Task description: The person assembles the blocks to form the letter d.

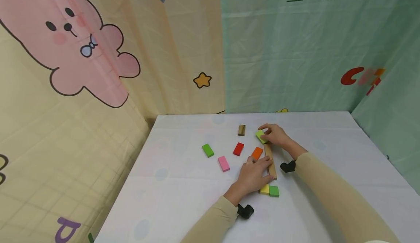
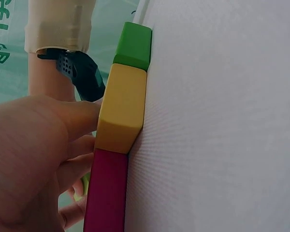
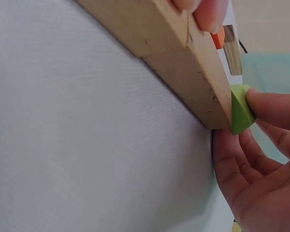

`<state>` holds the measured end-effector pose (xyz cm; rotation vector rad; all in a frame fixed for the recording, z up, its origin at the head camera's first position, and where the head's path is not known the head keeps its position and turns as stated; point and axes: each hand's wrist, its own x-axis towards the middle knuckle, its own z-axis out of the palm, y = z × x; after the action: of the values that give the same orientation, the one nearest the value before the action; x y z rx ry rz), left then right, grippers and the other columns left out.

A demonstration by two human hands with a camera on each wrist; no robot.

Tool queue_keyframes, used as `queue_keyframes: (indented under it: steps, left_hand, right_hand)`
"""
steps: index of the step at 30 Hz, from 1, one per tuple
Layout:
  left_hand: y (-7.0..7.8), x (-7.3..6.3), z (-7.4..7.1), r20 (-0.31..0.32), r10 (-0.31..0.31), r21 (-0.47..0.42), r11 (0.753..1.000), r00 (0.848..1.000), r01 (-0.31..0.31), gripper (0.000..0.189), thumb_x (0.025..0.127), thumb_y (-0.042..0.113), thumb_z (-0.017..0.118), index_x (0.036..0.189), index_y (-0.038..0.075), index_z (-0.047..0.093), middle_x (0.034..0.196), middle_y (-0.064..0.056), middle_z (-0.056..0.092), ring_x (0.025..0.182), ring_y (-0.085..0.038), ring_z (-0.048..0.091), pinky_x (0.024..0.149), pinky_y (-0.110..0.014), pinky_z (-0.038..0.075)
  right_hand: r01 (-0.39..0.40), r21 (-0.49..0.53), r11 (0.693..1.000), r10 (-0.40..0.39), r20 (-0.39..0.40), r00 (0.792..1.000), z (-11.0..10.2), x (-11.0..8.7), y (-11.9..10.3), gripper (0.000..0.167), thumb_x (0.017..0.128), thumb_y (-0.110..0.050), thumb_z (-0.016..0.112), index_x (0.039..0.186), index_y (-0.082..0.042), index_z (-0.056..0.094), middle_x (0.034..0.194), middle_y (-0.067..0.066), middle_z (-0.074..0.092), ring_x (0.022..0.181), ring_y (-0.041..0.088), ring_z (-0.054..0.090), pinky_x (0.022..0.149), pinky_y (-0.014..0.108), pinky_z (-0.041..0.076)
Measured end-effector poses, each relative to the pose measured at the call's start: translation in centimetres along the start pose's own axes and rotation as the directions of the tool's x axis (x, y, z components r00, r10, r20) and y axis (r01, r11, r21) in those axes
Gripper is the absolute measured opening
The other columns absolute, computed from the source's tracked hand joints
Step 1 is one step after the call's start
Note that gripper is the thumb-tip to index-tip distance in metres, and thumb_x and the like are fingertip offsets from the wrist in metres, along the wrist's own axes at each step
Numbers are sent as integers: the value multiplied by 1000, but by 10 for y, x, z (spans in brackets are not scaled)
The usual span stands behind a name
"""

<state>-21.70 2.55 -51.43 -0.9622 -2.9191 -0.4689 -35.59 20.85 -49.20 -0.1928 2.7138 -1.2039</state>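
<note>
My right hand (image 1: 277, 135) pinches a lime green block (image 1: 261, 136) between thumb and fingers at the far end of a row of bare wooden blocks (image 1: 271, 164). In the right wrist view the lime block (image 3: 241, 108) stands tilted right at the end of that row. My left hand (image 1: 252, 175) rests over the row, its fingertips (image 3: 211, 17) on top of the wood. Beside its thumb are a yellow block (image 2: 122, 106) and a green block (image 2: 134, 46), end to end. A magenta block (image 2: 106, 191) continues this line, hidden under the hand in the head view.
Left of the row lie an orange block (image 1: 257, 153), a red block (image 1: 238, 149), a pink block (image 1: 224, 164) and a green block (image 1: 208, 150). Farther back is a brown wooden block (image 1: 241, 130). The white table (image 1: 157, 206) meets printed curtains (image 1: 183, 46) behind.
</note>
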Motion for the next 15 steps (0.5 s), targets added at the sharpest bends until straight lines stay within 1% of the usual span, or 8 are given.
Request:
queue_keyframes:
  steps: [4,7,12,15]
  left_hand:
    - [0,-1,0,2,-5,-4,1000,1000,5,57,96,51,63,148,32,52,155,16,41,111,-16,44,76,-25,40]
    - [0,-1,-1,2,-8,-5,1000,1000,8,57,96,51,64,148,33,52,155,16,41,112,-16,44,77,-26,41]
    - [0,0,0,7,-12,-8,1000,1000,12,57,96,52,63,149,34,51,155,17,41,112,-15,43,79,-27,42]
    - [0,0,0,11,-15,-10,1000,1000,15,57,96,52,62,149,34,50,155,18,40,113,-15,43,81,-30,43]
  right_hand:
    - [-26,49,998,26,-8,1000,1,-1,0,41,97,-16,69,136,-8,58,125,26,59,102,33,63,77,37,57]
    - [-21,73,997,22,-22,1000,0,0,2,41,96,-16,69,135,-6,58,124,28,59,101,33,64,76,37,58]
    - [-28,86,996,30,-30,999,-2,-1,7,43,97,-18,70,135,-5,57,124,28,59,98,31,65,76,36,58]
    - [-36,105,994,41,-42,998,-3,-2,8,43,96,-19,71,135,-6,58,122,26,60,96,29,66,77,36,57]
